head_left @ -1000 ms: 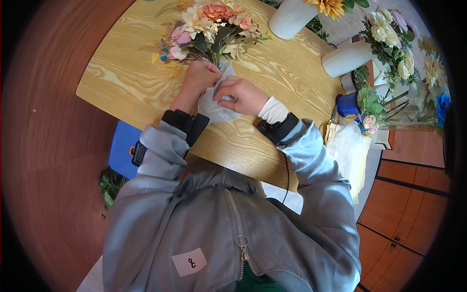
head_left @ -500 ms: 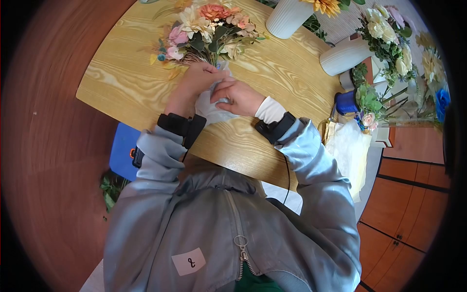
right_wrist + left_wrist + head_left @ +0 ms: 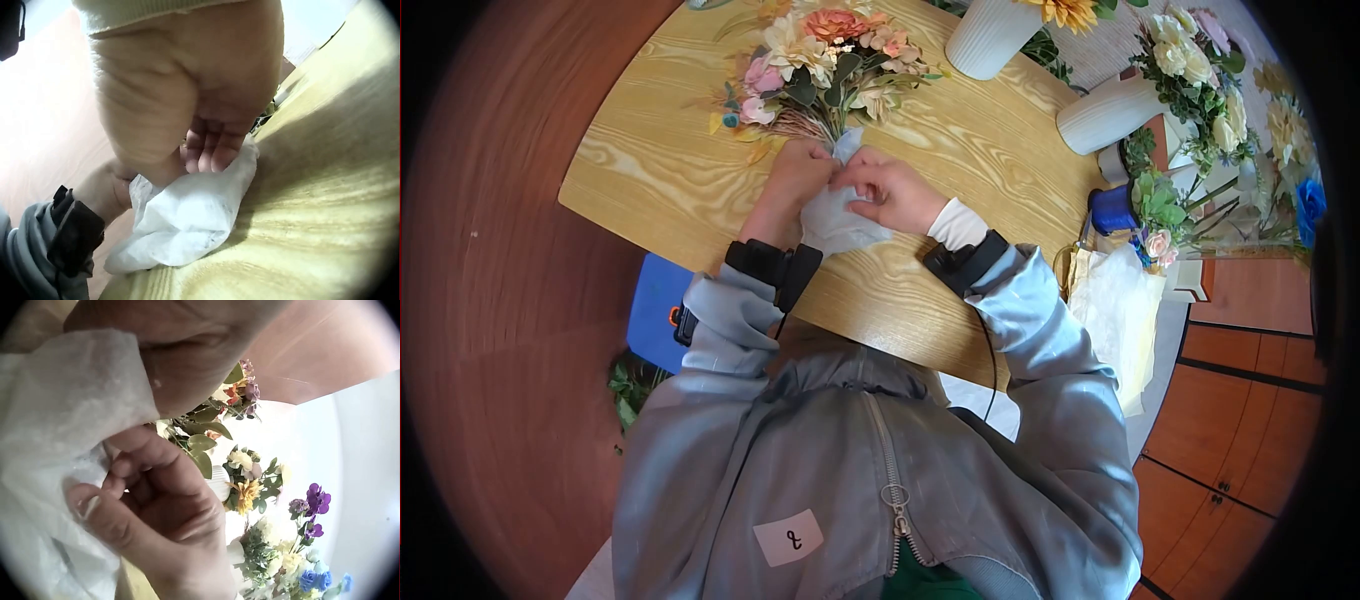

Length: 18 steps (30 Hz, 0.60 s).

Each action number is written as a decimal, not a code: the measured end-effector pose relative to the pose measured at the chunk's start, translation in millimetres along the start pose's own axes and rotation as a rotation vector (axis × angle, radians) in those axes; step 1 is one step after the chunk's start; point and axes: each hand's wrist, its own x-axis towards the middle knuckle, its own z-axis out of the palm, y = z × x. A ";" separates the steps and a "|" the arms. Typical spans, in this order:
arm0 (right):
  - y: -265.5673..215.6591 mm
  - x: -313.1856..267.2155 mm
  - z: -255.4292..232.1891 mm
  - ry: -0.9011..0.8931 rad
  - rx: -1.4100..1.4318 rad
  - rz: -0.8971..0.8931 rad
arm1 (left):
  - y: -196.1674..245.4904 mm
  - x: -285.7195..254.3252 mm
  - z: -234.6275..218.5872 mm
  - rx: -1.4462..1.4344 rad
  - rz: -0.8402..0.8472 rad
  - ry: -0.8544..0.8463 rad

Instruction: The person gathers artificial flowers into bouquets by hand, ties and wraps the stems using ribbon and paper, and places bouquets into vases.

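Observation:
A bouquet of artificial flowers (image 3: 800, 65) in cream, coral and pink lies on the table, blooms pointing away from me. White tissue paper (image 3: 837, 222) wraps its stem end. My left hand (image 3: 797, 180) grips the wrapped stems just under the blooms, fingers curled over. Close on its right, my right hand (image 3: 892, 192) has its fingers and thumb bent around the paper. In the right wrist view the tissue paper (image 3: 187, 219) hangs bunched beneath the right fingers. From the left wrist, the right hand (image 3: 162, 512) shows thumb and fingertips against the paper. The stems inside are hidden.
White ribbed vases (image 3: 990, 40) with flowers stand at the far right of the wooden table (image 3: 960, 290). A blue ribbon spool (image 3: 1112, 212), scissors (image 3: 1086, 232) and pale paper sheets (image 3: 1115, 300) lie near the right edge. A blue stool (image 3: 650, 315) is below on the left.
My left hand shifts slightly, its fingers curling in more tightly at the stems. My right hand moves a little up along the paper, whose lower part shows more spread. The bouquet stays nearly in place.

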 end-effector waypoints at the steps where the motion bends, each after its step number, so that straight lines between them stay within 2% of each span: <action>1: 1.6 1.0 -0.3 0.060 0.015 0.031 | 1.3 -0.1 0.2 0.000 0.001 0.001; 3: 2.9 2.1 1.0 0.120 0.030 0.060 | 3.7 -0.7 0.3 0.064 -0.001 0.013; 5: 3.0 4.3 3.4 0.259 0.076 0.123 | 2.5 0.3 1.2 0.065 -0.001 0.030; 6: 4.2 5.7 4.1 0.259 0.076 0.122 | 1.9 0.9 1.4 0.066 0.000 0.044; 8: 9.4 9.4 4.2 0.260 0.112 0.265 | 1.6 0.9 0.9 0.063 -0.007 0.040; 12: 24.6 12.8 6.8 0.304 -0.038 0.224 | 0.3 2.8 0.9 0.112 -0.015 0.051; 14: 17.1 15.7 4.6 0.253 -0.069 0.349 | 4.2 0.1 0.3 0.184 0.000 0.083; 15: 14.0 17.5 3.6 0.254 -0.070 0.350 | 6.7 -1.2 0.3 0.257 0.015 0.115; 18: 5.5 20.9 4.2 0.210 -0.180 0.407 | 10.6 -5.4 -9.5 0.284 0.043 0.073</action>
